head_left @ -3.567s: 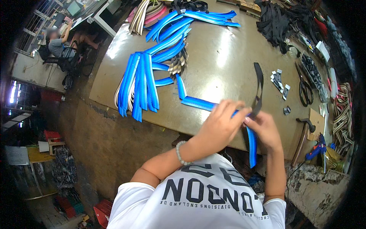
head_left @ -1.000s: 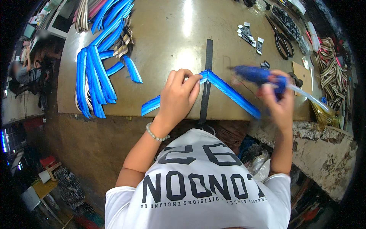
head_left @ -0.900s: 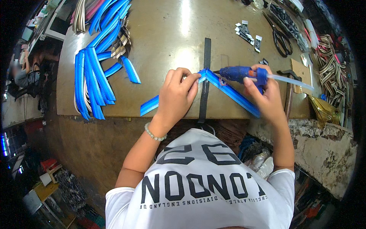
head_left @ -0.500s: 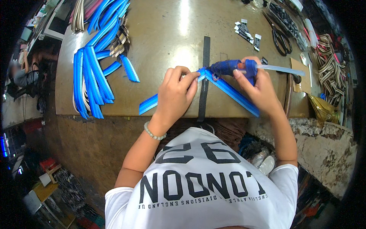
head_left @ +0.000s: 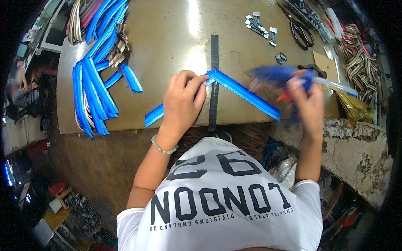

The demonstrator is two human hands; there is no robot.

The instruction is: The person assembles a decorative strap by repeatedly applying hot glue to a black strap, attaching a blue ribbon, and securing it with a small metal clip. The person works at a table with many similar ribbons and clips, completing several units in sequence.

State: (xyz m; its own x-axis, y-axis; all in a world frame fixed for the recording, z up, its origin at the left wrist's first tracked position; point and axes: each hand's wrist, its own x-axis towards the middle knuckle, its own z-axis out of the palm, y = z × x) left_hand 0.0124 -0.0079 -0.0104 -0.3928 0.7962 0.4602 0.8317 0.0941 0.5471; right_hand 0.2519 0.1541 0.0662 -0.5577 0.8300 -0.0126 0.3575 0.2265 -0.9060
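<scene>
A blue ribbed strap (head_left: pixel 247 94) lies bent into an inverted V on the table, its peak crossing a black strip (head_left: pixel 215 50) that runs front to back. My left hand (head_left: pixel 183 100) rests over the strap's left arm, finger and thumb pinched on it just left of the peak. Off to the right, above the table, my right hand (head_left: pixel 307 98) grips a blue hot glue gun (head_left: pixel 276 74), smeared by motion. A translucent glue stick (head_left: pixel 335 84) sticks out of the gun's back end. The gun's nozzle is apart from the strap.
Blue straps (head_left: pixel 94 90) are piled at the table's left, beside short beige-and-black pieces (head_left: pixel 118 47). Small black-and-white labels (head_left: pixel 256 25), black scissors (head_left: pixel 302 35) and cardboard (head_left: pixel 327 65) lie at the right. Striped webbing (head_left: pixel 356 58) is heaped beyond. A person (head_left: pixel 19 94) is in the left background.
My right hand has drawn the glue gun rightward, away from the strap's peak, which now shows uncovered. My left hand keeps its pinch. The whole view has shifted slightly.
</scene>
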